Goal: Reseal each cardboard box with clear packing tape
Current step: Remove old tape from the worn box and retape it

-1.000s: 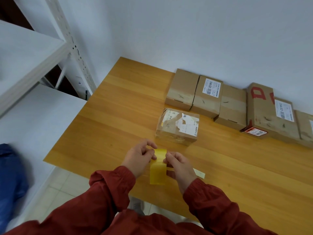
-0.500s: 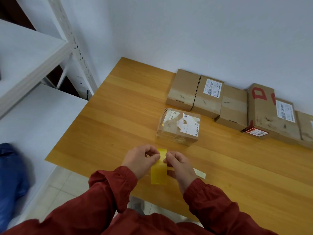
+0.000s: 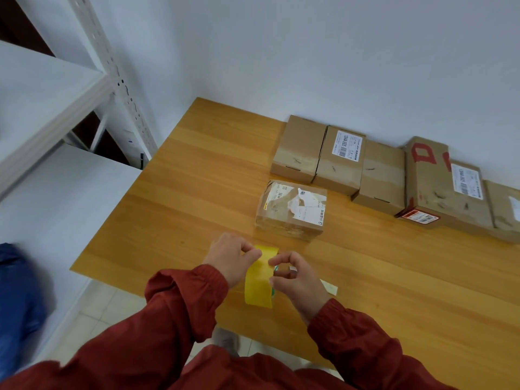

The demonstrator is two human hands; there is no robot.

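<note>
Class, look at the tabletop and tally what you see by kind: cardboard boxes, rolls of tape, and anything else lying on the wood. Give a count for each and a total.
Cardboard boxes: 6 (one in front, five along the wall, the rightmost cut off by the frame edge)
Yellowish tape roll: 1, held in both hands
Pale strip on the table: 1
Total: 8

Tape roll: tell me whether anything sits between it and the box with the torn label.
Nothing visible does. Both hands hold the tape roll just in front of the box with the torn label, with only bare table between them.
</note>
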